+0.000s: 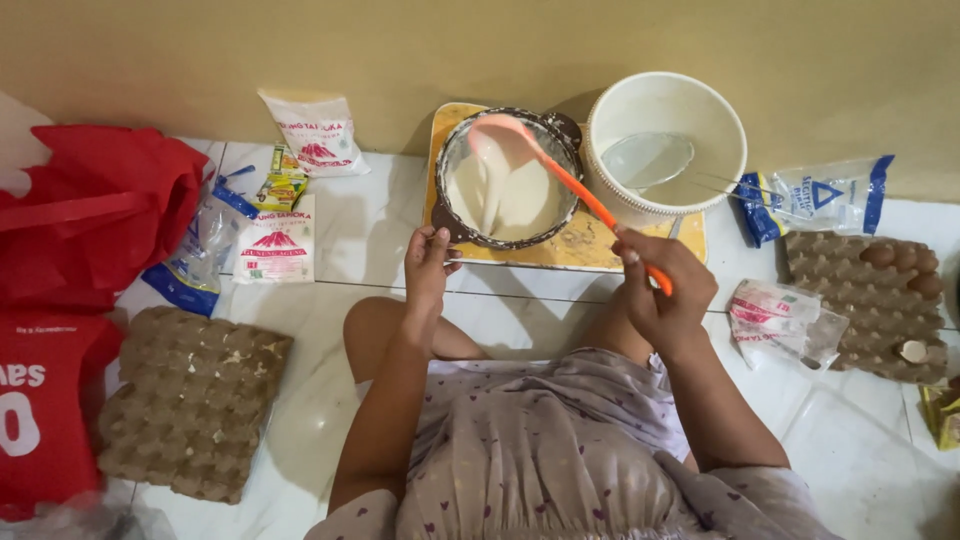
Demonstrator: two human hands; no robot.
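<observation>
Batter [505, 195] sits pale and runny in the pot [452, 222], pouring off the orange ladle [560, 170] in a thick stream; it looks slippery and heavy enough to slop. The right hand [665, 290] is wrapped tight round the ladle's handle end, bowl raised over the pot, well ahead of the grip. The left hand [427, 268] pinches the pot's near rim, steadying it on the yellow tray [580, 245]. White bucket [668, 145] stands just beside.

Glossy plastic ladle [560, 175]; matt rough pulp-paper egg tray [190, 400]; glossy tiled floor [370, 215].
</observation>
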